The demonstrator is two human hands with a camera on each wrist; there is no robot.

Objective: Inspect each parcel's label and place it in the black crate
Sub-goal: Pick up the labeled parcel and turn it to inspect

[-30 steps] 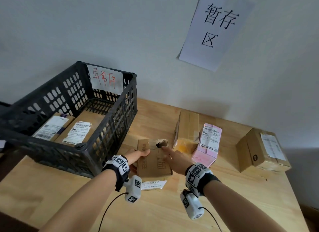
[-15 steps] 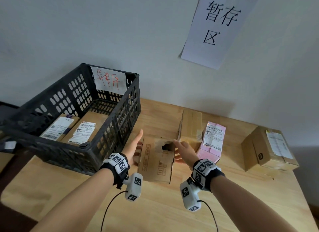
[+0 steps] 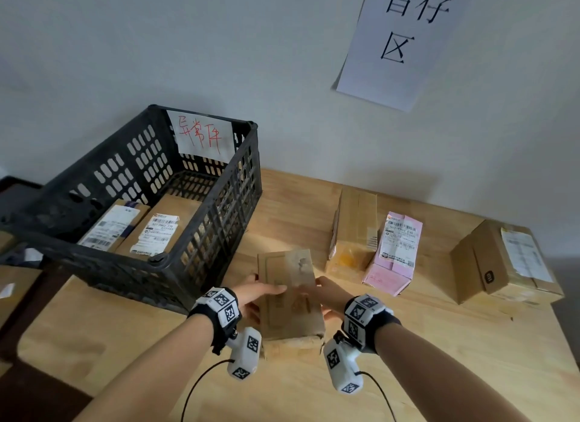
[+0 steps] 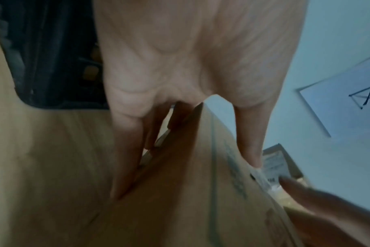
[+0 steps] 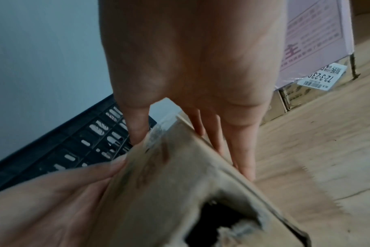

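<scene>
Black crate point(image 3: 233, 202) far left on table point(image 3: 439, 343), two labelled parcels point(image 3: 138, 230) inside. Left hand point(image 3: 255, 296) and right hand point(image 3: 328, 296) gripping torn cardboard parcel point(image 3: 290, 299) from both sides, thumbs on top, lifted just right of crate.

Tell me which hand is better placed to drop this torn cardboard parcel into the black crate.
Left hand: it grips the torn cardboard parcel on the side nearest the black plastic crate; the right hand is farther away.

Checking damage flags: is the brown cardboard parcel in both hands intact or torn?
Torn. The brown cardboard parcel has a ragged dark hole in its face; left hand and right hand grip its sides.
</scene>
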